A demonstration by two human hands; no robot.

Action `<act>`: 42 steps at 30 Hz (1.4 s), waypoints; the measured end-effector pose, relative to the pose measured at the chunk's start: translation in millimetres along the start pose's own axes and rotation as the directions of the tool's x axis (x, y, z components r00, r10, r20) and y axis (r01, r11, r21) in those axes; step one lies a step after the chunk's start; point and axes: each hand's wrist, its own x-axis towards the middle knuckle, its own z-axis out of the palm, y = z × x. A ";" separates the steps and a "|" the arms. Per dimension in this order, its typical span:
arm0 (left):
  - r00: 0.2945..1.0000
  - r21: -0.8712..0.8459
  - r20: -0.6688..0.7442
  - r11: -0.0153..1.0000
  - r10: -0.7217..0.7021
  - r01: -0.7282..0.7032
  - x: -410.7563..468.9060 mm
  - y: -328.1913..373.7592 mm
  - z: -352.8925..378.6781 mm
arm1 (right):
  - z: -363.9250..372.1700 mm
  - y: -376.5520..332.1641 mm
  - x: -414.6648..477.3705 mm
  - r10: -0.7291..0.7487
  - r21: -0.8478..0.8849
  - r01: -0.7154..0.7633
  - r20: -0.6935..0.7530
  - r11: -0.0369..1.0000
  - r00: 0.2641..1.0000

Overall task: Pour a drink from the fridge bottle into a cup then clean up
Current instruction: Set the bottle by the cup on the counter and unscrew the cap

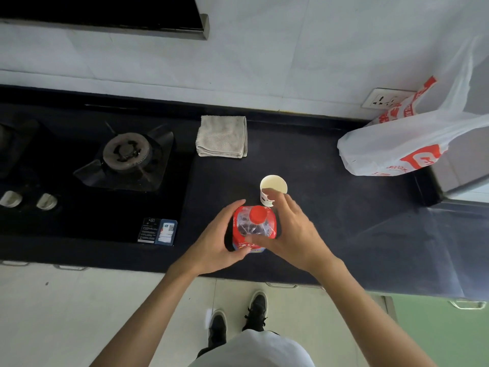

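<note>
A clear plastic bottle (254, 229) with a red label and a red cap stands upright on the black counter (344, 221) near its front edge. My left hand (219, 241) wraps its left side. My right hand (293, 231) grips its right side, thumb across the front. The cap is on. Just behind the bottle stands a white paper cup (272, 185), upright and open; my right fingers hide its lower part. I cannot tell what is inside the cup.
A folded grey cloth (222, 136) lies at the back of the counter. A gas hob (127, 157) with knobs fills the left. A white and red plastic bag (412, 144) sits at the right, below a wall socket (383, 99).
</note>
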 end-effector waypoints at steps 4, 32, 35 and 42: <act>0.995 0.081 -0.058 0.993 0.087 -0.083 6.1 12.1 0.1 | -20.2 -28.1 9.7 -0.002 -0.329 -0.010 -0.037 0.944 0.999; 0.977 0.025 -0.142 0.988 0.157 -0.155 17.2 -3.2 9.5 | -34.5 -41.1 27.1 -0.221 -0.611 0.333 0.254 0.718 0.942; 0.979 0.031 -0.132 0.988 0.153 -0.150 19.4 -8.6 10.2 | -43.3 -42.7 29.6 -0.296 -0.630 0.458 0.350 0.627 0.889; 0.980 0.003 -0.136 0.989 0.145 -0.146 16.5 -4.1 8.4 | -46.5 -46.9 26.5 -0.311 -0.551 0.429 0.299 0.716 0.902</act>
